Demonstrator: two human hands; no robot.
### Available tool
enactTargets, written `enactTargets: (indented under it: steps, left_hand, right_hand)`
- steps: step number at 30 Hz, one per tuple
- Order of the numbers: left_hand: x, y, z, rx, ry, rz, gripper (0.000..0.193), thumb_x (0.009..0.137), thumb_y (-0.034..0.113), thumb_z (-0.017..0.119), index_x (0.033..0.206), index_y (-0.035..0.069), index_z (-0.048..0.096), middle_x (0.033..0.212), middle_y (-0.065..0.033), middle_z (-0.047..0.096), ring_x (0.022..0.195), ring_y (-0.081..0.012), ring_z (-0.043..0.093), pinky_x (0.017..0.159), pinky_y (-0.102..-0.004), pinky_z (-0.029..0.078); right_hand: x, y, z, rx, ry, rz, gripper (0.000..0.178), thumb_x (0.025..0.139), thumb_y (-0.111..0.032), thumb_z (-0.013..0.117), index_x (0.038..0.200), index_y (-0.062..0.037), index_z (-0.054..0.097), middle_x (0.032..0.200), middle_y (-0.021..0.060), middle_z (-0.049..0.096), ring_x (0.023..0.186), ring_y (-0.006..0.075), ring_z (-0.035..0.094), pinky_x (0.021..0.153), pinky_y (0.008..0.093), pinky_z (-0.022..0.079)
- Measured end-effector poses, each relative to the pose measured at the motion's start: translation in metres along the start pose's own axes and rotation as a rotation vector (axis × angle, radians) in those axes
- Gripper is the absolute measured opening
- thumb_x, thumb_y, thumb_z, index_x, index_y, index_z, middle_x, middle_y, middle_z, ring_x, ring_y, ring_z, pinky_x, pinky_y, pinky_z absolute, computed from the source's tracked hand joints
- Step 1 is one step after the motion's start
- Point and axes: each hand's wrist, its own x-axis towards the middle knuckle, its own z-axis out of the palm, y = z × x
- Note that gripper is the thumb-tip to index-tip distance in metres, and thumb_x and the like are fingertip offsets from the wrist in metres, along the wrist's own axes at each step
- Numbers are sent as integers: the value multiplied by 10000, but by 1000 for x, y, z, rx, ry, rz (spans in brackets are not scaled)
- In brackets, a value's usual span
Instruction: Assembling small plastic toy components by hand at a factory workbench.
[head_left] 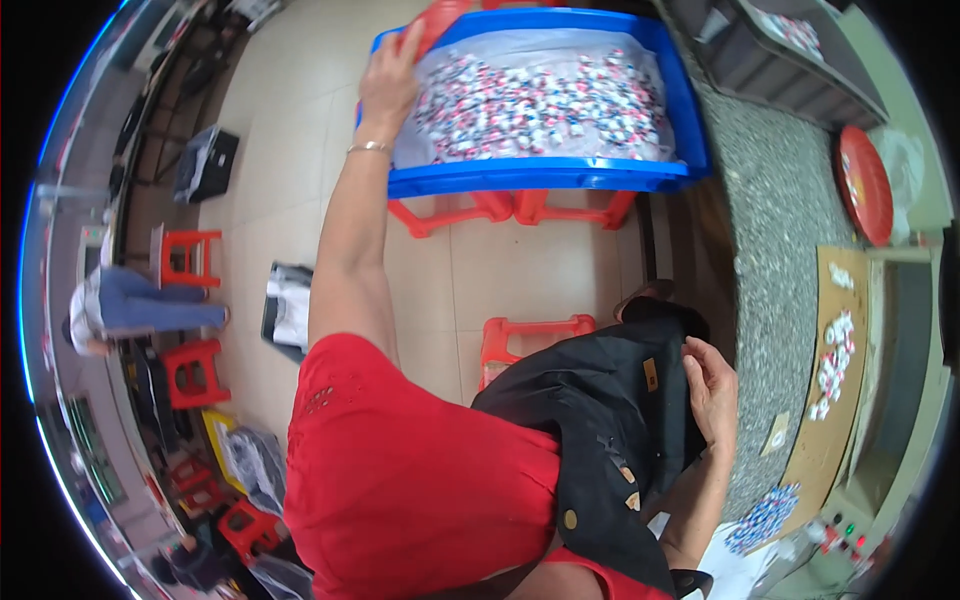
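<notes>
My left hand [388, 80] reaches far forward to the left end of a blue crate [545, 177]. The crate is lined with clear plastic and filled with several small red-and-white pieces [540, 105]. The fingers close on a red plastic piece [447, 18] at the crate's far left corner; most of that piece is cut off by the picture's edge. My right hand [712, 392] is low at my right side, gripping the edge of a black cloth [590, 410] that hangs in front of my red top.
The crate rests on red stools [520, 210]; another red stool [530, 335] stands closer. A speckled stone counter [780, 200] on the right carries a round red tray [865, 185] and a cardboard sheet [815, 440] with small pieces. A person [130, 310] sits far left among more stools.
</notes>
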Motion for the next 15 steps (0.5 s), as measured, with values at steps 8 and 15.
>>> enactTargets:
  steps: [8,15]
  left_hand:
    - [-5,153,-84,-1388,-117,-477,459,922,59,438,1371,-16,371,1306,-175,499,1210,-277,489,1026,-369,392]
    - [-12,363,-54,-1816,-667,-755,419,965,184,452,1355,44,392,1241,-112,539,1028,-220,594,783,-341,534]
  right_hand:
    - [-82,35,18,89,208,49,186,901,-67,574,1062,2,637,939,109,670,851,187,651,729,268,498]
    - [-164,59,35,233,393,140,160,890,-62,596,1021,16,643,933,138,672,846,247,671,746,293,516]
